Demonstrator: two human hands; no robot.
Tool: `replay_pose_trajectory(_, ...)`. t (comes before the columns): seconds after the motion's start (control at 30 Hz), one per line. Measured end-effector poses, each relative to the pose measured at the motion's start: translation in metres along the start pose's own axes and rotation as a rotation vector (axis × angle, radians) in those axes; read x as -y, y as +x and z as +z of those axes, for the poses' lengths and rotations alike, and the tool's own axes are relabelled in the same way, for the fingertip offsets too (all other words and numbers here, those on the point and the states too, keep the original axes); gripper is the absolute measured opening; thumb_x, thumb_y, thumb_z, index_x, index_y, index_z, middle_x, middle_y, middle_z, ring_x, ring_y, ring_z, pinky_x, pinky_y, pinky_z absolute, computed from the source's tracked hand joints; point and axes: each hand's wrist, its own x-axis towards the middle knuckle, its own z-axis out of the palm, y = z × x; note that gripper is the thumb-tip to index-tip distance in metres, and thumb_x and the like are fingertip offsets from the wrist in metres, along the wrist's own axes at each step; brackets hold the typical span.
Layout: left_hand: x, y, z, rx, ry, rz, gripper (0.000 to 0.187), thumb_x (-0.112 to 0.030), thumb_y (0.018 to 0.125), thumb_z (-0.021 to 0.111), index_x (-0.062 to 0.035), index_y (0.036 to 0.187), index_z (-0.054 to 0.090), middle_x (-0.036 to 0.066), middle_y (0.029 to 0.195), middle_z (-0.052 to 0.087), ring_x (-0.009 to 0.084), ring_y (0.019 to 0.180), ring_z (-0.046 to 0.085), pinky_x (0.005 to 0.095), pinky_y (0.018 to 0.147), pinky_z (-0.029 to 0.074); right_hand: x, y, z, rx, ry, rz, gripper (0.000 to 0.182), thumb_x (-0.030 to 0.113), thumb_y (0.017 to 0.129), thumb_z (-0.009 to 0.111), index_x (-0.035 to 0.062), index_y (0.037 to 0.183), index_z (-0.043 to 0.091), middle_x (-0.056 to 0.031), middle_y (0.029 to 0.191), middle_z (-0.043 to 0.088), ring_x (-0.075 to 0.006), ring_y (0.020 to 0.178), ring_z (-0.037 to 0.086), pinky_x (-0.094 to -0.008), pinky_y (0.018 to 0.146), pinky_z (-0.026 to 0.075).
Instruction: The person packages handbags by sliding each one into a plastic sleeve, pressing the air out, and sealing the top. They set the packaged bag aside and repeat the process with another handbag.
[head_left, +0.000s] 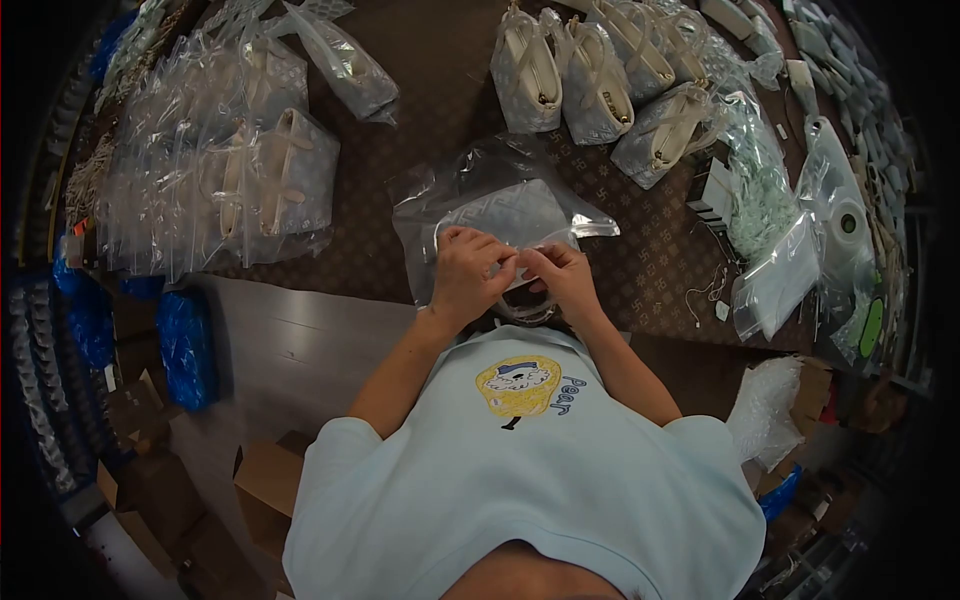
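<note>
Pale bag (pixel 515 212) in plastic (pixel 416 222) lies beyond left grip (pixel 468 272) and right grip (pixel 568 278).

From my end I see a wide table (pixel 640 240) under a brown cover with a repeating geometric motif, its edge bent by my fisheye view. Below its left side I make out a smooth grey floor (pixel 240 400), where light spreads in a pale sheen. An open carton (pixel 265 490) stands at lower left, and more cardboard crowds the darker corner beyond it. Blue bundles (pixel 187 350) sit just beside the table's left edge. Below its right end I find bubble wrap (pixel 768 410) against another box (pixel 815 390). The margins fall into shadow, too dark for me to read.
</note>
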Motion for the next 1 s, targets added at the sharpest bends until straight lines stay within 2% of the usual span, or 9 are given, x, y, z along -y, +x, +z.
replay_pose_trajectory(0.2,-0.007,0.004,0.002,-0.07,0.119,0.121,0.006,-0.013,0.071,0.065,-0.0125,0.077,0.066,-0.002,0.073,0.062,0.0166,0.077,0.057,0.0382,0.087,0.034,-0.013,0.003,-0.01,0.078,0.103,-0.016,0.016,0.012,0.087,0.059,-0.0021,0.093,0.064,-0.0069,0.084,0.066,-0.0106,0.073,0.063,-0.0233,0.066,0.053)
replay_pose_trajectory(0.43,-0.002,0.005,0.012,-0.178,0.132,0.168,0.008,-0.011,0.07,0.066,-0.0119,0.078,0.064,0.0,0.075,0.061,0.0173,0.075,0.057,0.0368,0.082,0.036,-0.03,0.013,-0.001,0.005,0.065,-0.15,0.017,0.012,0.086,0.06,-0.0035,0.088,0.064,-0.0069,0.081,0.065,-0.0102,0.069,0.062,-0.0221,0.063,0.052)
replay_pose_trajectory(0.53,-0.013,0.014,-0.001,-0.255,0.133,0.207,0.007,-0.011,0.07,0.066,-0.0117,0.076,0.063,0.0,0.075,0.06,0.0175,0.075,0.057,0.0361,0.08,0.036,-0.047,0.015,-0.007,-0.016,0.346,-0.064,0.02,0.017,0.085,0.062,-0.002,0.085,0.064,-0.0053,0.076,0.064,-0.0101,0.065,0.061,-0.0233,0.06,0.051)
replay_pose_trajectory(0.6,-0.012,0.024,-0.011,-0.275,0.175,0.175,0.007,-0.011,0.069,0.066,-0.012,0.074,0.062,-0.001,0.073,0.059,0.0172,0.074,0.056,0.0357,0.08,0.036,-0.034,0.006,-0.018,0.079,-0.256,0.284,0.022,0.023,0.084,0.065,0.0017,0.084,0.064,-0.0045,0.076,0.064,-0.0113,0.064,0.061,-0.0237,0.059,0.049)
replay_pose_trajectory(0.63,-0.007,0.019,-0.014,-0.263,0.175,0.166,0.007,-0.011,0.069,0.066,-0.012,0.074,0.062,-0.001,0.073,0.059,0.0172,0.074,0.056,0.0357,0.08,0.036,0.0,-0.009,-0.014,0.184,-0.6,0.258,0.02,0.024,0.079,0.069,0.0058,0.081,0.063,-0.003,0.076,0.061,-0.014,0.064,0.06,-0.0253,0.058,0.048)
replay_pose_trajectory(0.67,0.002,0.018,-0.017,-0.231,0.23,0.136,0.006,-0.011,0.07,0.066,-0.012,0.074,0.062,-0.001,0.072,0.058,0.0171,0.075,0.056,0.0356,0.081,0.036,0.024,-0.021,-0.007,0.185,-0.598,0.259,0.02,0.024,0.079,0.069,0.0058,0.081,0.063,-0.003,0.076,0.061,-0.014,0.064,0.06,-0.0253,0.058,0.048)
replay_pose_trajectory(0.73,0.003,0.021,-0.017,-0.203,0.284,0.115,0.006,-0.012,0.07,0.066,-0.012,0.074,0.062,-0.001,0.072,0.057,0.017,0.075,0.055,0.0355,0.081,0.035,0.053,-0.035,0.002,-0.148,-1.083,-0.745,0.014,0.02,0.073,0.072,0.0088,0.078,0.064,-0.0035,0.075,0.058,-0.0175,0.069,0.059,-0.028,0.058,0.048)
replay_pose_trajectory(0.83,-0.007,0.016,-0.019,-0.165,0.249,0.249,0.006,-0.012,0.07,0.066,-0.0124,0.073,0.061,-0.001,0.074,0.058,0.0169,0.075,0.054,0.0353,0.081,0.035,0.051,0.001,-0.001,-0.202,-1.406,-0.875,0.014,0.016,0.067,0.073,0.0132,0.079,0.067,-0.0017,0.074,0.056,-0.0188,0.072,0.058,-0.0295,0.061,0.049)
replay_pose_trajectory(1.0,0.017,0.008,-0.032,-0.048,0.422,0.221,0.006,-0.013,0.07,0.067,-0.013,0.074,0.063,0.0,0.073,0.057,0.0176,0.073,0.053,0.0345,0.077,0.035,0.058,0.005,-0.014,-0.051,-1.452,-0.856,0.009,0.015,0.069,0.071,0.0141,0.077,0.067,0.0007,0.074,0.055,-0.0175,0.072,0.058,-0.0307,0.06,0.049)
